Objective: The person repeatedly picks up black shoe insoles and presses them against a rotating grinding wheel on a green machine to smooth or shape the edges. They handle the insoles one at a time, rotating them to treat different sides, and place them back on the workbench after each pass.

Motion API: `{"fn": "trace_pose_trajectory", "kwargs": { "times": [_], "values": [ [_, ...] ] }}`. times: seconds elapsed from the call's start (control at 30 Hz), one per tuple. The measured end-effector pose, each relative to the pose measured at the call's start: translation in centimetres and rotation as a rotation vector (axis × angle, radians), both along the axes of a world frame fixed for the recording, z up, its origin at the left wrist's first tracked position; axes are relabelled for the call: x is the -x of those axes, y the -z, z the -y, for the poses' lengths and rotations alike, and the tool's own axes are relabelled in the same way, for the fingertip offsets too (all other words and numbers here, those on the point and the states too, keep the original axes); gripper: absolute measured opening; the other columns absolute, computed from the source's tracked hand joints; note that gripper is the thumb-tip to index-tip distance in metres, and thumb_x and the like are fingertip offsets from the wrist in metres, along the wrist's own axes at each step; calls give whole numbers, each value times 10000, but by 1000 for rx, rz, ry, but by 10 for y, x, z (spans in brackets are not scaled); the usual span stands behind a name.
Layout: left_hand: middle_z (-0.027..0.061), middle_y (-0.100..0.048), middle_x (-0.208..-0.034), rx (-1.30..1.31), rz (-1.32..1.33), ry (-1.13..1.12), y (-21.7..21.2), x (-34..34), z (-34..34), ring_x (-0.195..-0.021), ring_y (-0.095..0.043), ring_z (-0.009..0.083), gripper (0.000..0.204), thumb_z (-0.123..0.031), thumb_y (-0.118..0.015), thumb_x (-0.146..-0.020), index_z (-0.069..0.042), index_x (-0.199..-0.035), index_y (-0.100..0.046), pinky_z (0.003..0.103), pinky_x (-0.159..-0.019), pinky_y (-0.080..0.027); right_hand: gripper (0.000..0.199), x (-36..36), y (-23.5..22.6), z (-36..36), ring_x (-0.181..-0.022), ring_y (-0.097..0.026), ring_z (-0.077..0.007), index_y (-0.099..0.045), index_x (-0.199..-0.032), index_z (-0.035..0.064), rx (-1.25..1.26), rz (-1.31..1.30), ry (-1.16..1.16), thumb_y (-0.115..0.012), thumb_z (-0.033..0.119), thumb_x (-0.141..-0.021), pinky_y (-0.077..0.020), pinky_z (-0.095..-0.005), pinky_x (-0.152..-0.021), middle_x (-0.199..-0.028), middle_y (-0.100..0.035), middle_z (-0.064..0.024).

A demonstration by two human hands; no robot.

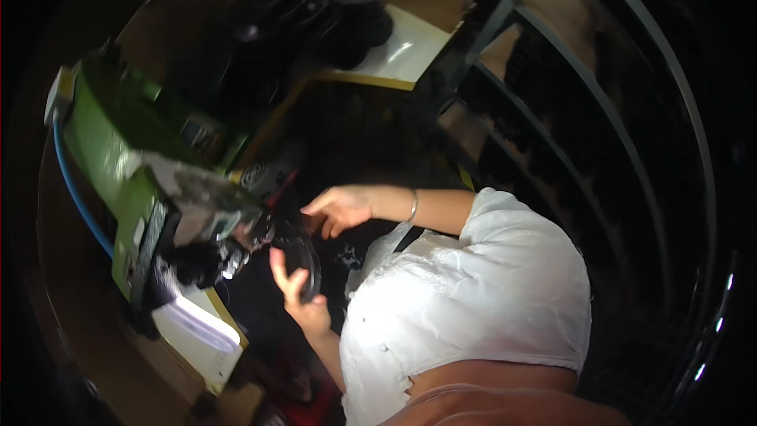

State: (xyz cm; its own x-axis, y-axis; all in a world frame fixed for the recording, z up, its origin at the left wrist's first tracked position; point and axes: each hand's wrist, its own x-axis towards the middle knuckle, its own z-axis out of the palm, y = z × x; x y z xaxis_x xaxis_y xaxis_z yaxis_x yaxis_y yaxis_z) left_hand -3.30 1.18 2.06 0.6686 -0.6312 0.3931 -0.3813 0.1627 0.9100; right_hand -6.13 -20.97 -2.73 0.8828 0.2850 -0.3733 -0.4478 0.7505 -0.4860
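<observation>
A black curved piece (306,256), shaped like part of a shoe, is at the working end of a green sewing machine (118,138). My left hand (301,296) holds its lower end, with the thumb and fingers on either side. At the upper end, my right hand (343,209) has its fingers bent against the dark edge; a bracelet is on that wrist. The metal parts of the machine head (229,248) reach up to the piece. Shadow and blur hide exactly where needle and piece meet.
Several glossy black rounded pieces (307,12) are piled on a white worktop with a yellow edge (418,43). A lit lamp (201,323) glows below the machine head, and a blue cable (71,173) runs down the machine's side. A metal rack (583,71) stands on the right.
</observation>
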Motion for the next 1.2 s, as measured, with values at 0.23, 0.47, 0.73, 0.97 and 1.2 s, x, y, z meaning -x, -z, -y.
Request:
{"fn": "trace_pose_trajectory", "kwargs": {
  "times": [0.23,0.47,0.73,0.97,1.2],
  "values": [
    [157,-609,-1031,-61,-82,50,36,24,57,-1116,-516,307,89,-44,-553,-841,17,-795,-599,351,-891,-422,381,16,8,-14,-681,-543,-132,-526,-935,69,98,-274,164,-551,425,-799,-461,-318,-610,-706,-534,-54],
    [178,-520,-1113,-188,146,-339,28,23,42,-1041,-510,322,286,-124,-713,-677,-38,-927,-604,363,-831,-435,296,46,16,-27,-949,-549,-150,-519,-1096,45,144,-61,200,-544,143,-818,-474,-301,-810,-1035,-557,-66],
    [35,-599,-694,-277,-767,10,5,-3,46,-568,-566,82,314,-307,-601,-854,1,-914,-606,201,-483,-446,365,48,-5,-7,-939,-574,-172,-515,-1114,15,595,237,255,-630,12,-767,-479,-345,-833,-1011,-595,-64],
    [12,-583,-618,-402,-649,-166,-38,-39,54,-437,-509,58,297,-305,-646,-819,-8,-816,-633,178,-383,-388,380,19,-99,78,-1006,-563,-270,-537,-1105,2,304,299,1135,-476,302,-880,-443,-382,-894,-1085,-589,-127],
    [61,-623,-859,-280,-845,-325,-55,-39,1,-740,-602,120,275,-65,-570,-834,36,-1086,-528,254,-590,-512,306,9,-73,40,-975,-570,-209,-552,-1090,19,502,153,1190,-441,231,-900,-457,-326,-840,-1067,-590,-88]
  ]
}}
